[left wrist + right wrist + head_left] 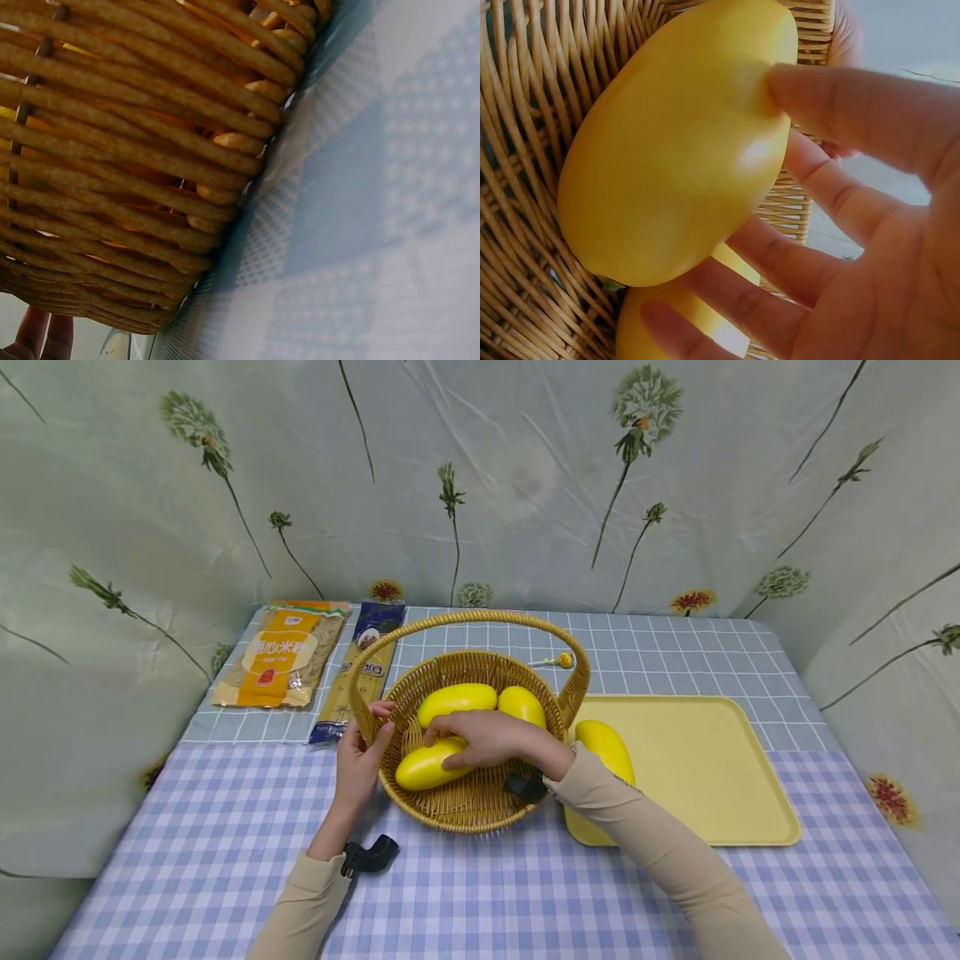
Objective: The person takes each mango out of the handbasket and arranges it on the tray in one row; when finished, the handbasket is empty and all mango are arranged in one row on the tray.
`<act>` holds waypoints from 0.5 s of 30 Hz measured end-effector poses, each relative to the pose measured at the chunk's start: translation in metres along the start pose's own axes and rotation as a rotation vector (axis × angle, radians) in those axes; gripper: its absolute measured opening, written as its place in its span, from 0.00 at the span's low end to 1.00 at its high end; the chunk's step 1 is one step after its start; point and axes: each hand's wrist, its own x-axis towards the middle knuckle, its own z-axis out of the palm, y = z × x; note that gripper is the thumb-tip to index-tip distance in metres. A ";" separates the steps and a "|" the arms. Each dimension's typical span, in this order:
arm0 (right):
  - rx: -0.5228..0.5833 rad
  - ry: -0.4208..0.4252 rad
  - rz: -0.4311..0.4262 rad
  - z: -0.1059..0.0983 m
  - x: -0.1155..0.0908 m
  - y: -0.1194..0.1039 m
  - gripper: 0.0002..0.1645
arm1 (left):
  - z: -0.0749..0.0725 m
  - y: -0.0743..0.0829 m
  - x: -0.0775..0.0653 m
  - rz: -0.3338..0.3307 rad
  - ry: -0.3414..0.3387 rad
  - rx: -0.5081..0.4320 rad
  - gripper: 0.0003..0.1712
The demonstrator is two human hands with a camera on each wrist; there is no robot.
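Observation:
A wicker basket (457, 822) with a tall arched handle stands in the middle of the table, with three yellow mangoes inside. My left hand (358, 760) grips its left rim by the foot of the handle. Over the basket, my right hand (491, 737) holds the nearest mango (423, 768) between thumb and fingers. That mango (682, 150) fills much of the right wrist view, the thumb tip on its skin and the fingers along its other side. Behind it lie a second mango (457, 700) and a third mango (522, 704).
A yellow tray (697, 768) lies to the right, with another mango (606, 750) at its left edge, partly behind the right sleeve. Back left are an orange-labelled food bag (277, 656) and a blue-ended pasta pack (360, 668). A lollipop (562, 660) lies behind the basket.

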 end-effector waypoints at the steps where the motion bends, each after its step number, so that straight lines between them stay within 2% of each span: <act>1: 0.014 -0.006 -0.003 0.000 0.000 0.000 0.20 | 0.000 0.000 0.000 0.000 0.000 0.000 0.09; 8: 0.114 -0.058 -0.014 0.001 0.001 0.001 0.22 | -0.001 0.001 -0.001 -0.012 0.000 0.008 0.09; 15: 0.046 -0.052 0.032 0.007 0.007 0.002 0.24 | -0.001 0.001 0.000 -0.013 -0.002 0.014 0.09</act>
